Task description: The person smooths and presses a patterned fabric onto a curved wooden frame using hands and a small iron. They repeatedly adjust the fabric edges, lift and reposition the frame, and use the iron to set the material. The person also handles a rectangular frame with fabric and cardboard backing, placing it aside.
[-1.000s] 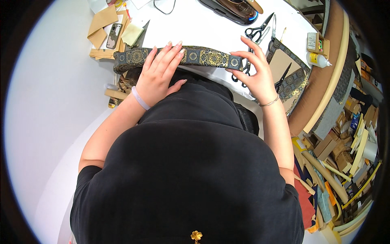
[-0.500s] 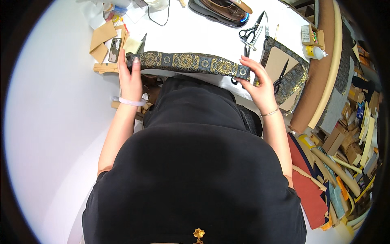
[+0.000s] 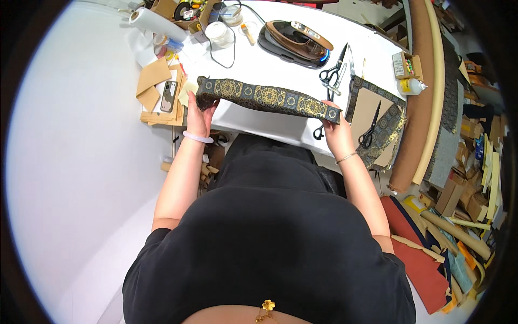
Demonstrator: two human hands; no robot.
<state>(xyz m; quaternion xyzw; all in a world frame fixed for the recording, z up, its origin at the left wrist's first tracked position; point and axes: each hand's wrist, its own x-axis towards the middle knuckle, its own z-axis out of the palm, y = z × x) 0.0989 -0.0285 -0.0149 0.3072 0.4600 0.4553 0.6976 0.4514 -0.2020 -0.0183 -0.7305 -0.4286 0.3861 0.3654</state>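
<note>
Both hands held the panel [image 3: 270, 97] above the bench's [image 3: 248, 121] near edge.
The left hand's [image 3: 200, 116] fingers were clamped on its left end, the right hand's [image 3: 339, 137] on its right. It bowed between them, so even, light support probably served best, clear of the scissors [image 3: 373, 121] toward the bench's near right corner.

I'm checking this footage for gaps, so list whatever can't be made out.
In the head view:
Underside of the patterned piece: mostly turned away from the camera.
Some fingertips of the left hand: covered by the patterned piece.
Far end of the brown roll: cut off by the top edge.
Print on the white bottle: too small.
</note>
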